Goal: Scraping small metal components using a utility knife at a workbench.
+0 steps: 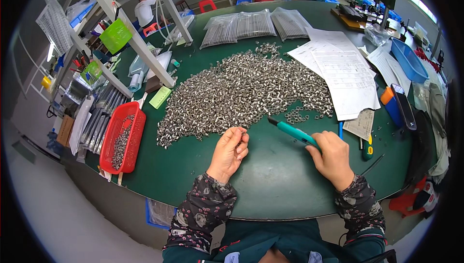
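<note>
My left hand [229, 153] is closed in a pinch at the near edge of a wide heap of small metal rings [251, 89]. Between its fingertips a small metal ring shows in part. A teal utility knife [296, 132] with a dark blade end sits in my right hand [332, 156], its tip pointing left and away from me over the heap's front edge. The knife tip and the left fingertips are apart. Under both hands lies the green tabletop [270, 181].
A red basket [138, 137] holding small metal pieces stands at the left edge. Bagged metal rods [256, 25] lie at the back. Paper sheets [345, 77], a phone [402, 106] and a blue tray [409, 60] are at right. Two people sit in the background.
</note>
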Available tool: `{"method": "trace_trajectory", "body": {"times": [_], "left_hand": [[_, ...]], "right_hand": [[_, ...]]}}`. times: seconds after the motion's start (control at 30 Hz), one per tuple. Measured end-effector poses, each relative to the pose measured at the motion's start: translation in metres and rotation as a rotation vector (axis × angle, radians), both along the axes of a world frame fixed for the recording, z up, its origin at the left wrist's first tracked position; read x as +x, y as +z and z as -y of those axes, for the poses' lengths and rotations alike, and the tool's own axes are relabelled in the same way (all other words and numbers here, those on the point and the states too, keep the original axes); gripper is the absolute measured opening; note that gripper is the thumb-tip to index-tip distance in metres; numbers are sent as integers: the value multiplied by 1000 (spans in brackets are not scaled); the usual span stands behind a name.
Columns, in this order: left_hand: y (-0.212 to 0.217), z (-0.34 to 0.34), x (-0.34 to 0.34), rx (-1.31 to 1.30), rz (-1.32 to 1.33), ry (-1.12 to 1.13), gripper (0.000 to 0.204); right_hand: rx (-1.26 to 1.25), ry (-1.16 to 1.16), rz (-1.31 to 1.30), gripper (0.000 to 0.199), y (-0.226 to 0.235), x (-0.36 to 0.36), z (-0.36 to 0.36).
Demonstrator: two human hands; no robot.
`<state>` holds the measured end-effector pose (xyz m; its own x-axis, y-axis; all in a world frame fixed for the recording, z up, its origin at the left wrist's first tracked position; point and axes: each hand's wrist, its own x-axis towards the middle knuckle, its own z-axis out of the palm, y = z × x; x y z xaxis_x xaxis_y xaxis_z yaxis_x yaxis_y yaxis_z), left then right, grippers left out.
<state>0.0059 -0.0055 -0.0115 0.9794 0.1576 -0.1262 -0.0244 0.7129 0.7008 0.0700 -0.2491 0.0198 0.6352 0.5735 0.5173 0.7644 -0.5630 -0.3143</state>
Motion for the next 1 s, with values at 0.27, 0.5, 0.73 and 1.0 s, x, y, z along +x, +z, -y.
{"method": "trace_trajectory", "body": {"times": [0.27, 0.5, 0.73, 1.0], "left_hand": [[0, -1, -1, 99, 9, -17, 15], [-1, 1, 0, 142, 44, -28, 18], [4, 5, 0, 236, 30, 27, 13], [-1, 5, 0, 233, 80, 13, 8]], "right_hand": [[267, 119, -694, 29, -2, -2, -3], [264, 230, -543, 26, 0, -2, -1], [253, 214, -664, 25, -2, -4, -2], [233, 241, -664, 26, -5, -4, -2]]}}
